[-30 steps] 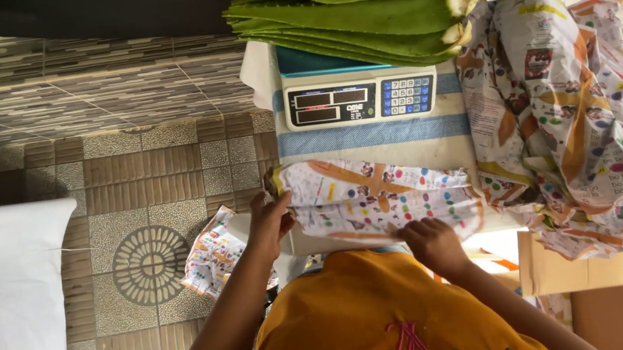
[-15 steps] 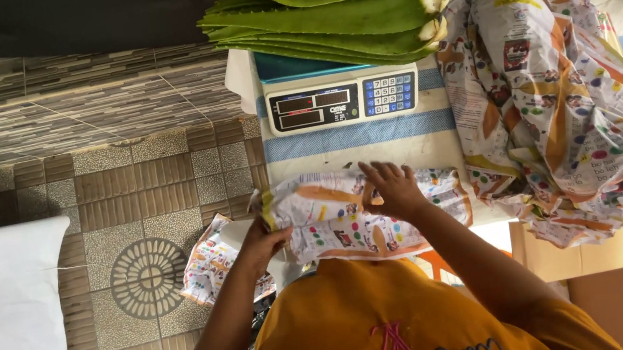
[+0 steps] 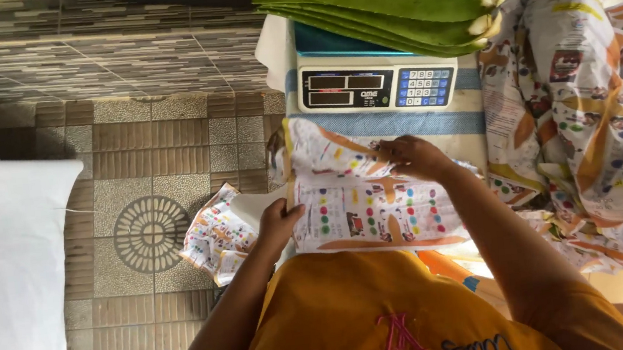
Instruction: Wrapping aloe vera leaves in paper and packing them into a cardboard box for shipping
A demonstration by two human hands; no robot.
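Brown patterned tiles of the floor fill the left of the view, with a white sack at the left edge. On the table, a heap of crumpled printed paper covers the right side, long green aloe leaves lie stacked across the far edge, and a white digital scale sits just in front of them.

At the near edge lies a package wrapped in printed paper, held by both hands. The left hand has its fingers closed on the package's left edge, thumb on top. The right hand lies flat on the far upper part, fingers pressing the sheet down, not gripping.

By my judgement the wrapping is at the folding stage: the sheet lies smoothed over the top, its left end not yet closed. Tucking that end would call for firm pressure from the right hand.
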